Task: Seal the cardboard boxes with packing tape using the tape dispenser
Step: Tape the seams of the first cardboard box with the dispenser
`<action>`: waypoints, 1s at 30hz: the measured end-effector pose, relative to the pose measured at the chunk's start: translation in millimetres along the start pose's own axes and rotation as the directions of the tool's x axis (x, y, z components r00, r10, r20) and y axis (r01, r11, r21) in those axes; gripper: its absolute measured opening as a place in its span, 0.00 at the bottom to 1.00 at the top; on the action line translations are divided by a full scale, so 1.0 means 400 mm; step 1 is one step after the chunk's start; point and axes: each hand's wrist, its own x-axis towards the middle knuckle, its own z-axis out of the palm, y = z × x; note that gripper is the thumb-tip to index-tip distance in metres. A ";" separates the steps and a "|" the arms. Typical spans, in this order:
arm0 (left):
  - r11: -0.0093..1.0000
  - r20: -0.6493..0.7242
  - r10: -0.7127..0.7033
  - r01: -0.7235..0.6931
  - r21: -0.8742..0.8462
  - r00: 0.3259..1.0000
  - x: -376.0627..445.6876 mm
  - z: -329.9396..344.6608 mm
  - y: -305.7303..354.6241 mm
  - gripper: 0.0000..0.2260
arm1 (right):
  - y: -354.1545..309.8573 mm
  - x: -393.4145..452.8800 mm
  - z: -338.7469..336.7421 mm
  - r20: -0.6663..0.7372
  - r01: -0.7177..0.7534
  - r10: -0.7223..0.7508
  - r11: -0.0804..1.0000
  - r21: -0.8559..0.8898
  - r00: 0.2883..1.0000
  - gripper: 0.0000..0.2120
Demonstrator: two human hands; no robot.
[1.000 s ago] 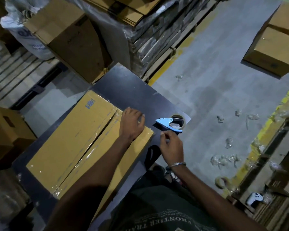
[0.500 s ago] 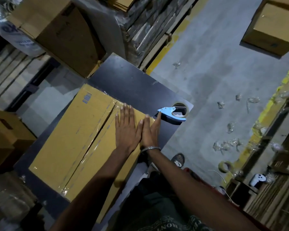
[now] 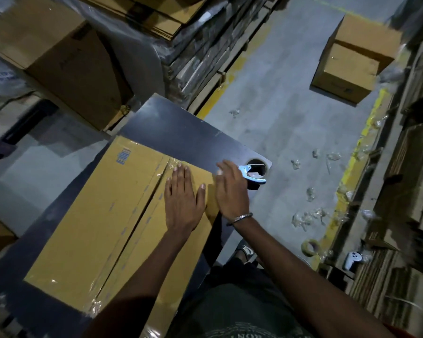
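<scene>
- Right hand (image 3: 232,189) lifted off box (image 3: 103,215) toward tape dispenser (image 3: 252,173), fingers loose, gripping nothing.
- Left hand (image 3: 182,203) flat on box, open.
- Dispenser on table (image 3: 181,132), just beyond right fingertips.

1 flat yellow-brown cardboard box (image 3: 103,223) lies on the counter (image 3: 181,132), clear packing tape (image 3: 132,215) along its centre seam. Blue tape dispenser (image 3: 250,173) sits at its 2 o'clock corner.

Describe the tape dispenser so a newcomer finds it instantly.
Start at the dark table holding the flat cardboard box. Go to its far right corner, beside the right hand. The tape dispenser lies there: the only light blue thing on the table, with a tape roll.
</scene>
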 end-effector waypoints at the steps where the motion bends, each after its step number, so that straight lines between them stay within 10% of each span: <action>1: 0.999 -0.019 -0.037 0.037 -0.007 0.999 0.000 0.000 -0.003 0.31 | 0.000 -0.009 0.015 0.077 0.103 -0.095 0.989 -0.109 0.993 0.20; 5: 0.995 -0.053 -0.093 0.091 -0.033 0.994 0.003 -0.004 -0.011 0.28 | 0.010 -0.030 0.059 0.232 0.211 -0.110 0.856 -0.471 0.966 0.22; 12: 0.989 -0.087 -0.085 0.074 -0.127 0.993 0.001 -0.008 -0.030 0.26 | -0.040 0.110 0.040 0.429 0.009 0.237 0.868 -0.497 0.872 0.39; 16: 0.967 -0.224 -0.169 0.117 -0.228 0.960 -0.002 -0.023 -0.026 0.23 | -0.107 0.128 0.090 0.351 0.206 -0.078 0.916 -0.345 0.933 0.25; 19: 0.933 -0.287 -0.354 0.315 -0.175 0.890 -0.007 -0.031 -0.037 0.25 | -0.120 0.114 0.164 0.502 0.395 -0.253 0.897 -0.200 0.827 0.24; 27: 0.863 -0.238 -0.505 0.481 -0.157 0.829 -0.003 -0.001 -0.057 0.25 | -0.124 0.263 0.160 0.735 0.395 0.018 0.834 -0.385 0.678 0.37; 30: 0.865 -0.235 -0.501 0.487 -0.119 0.833 -0.001 -0.006 -0.070 0.24 | -0.145 0.301 0.185 0.735 0.397 -0.156 0.903 -0.165 0.660 0.34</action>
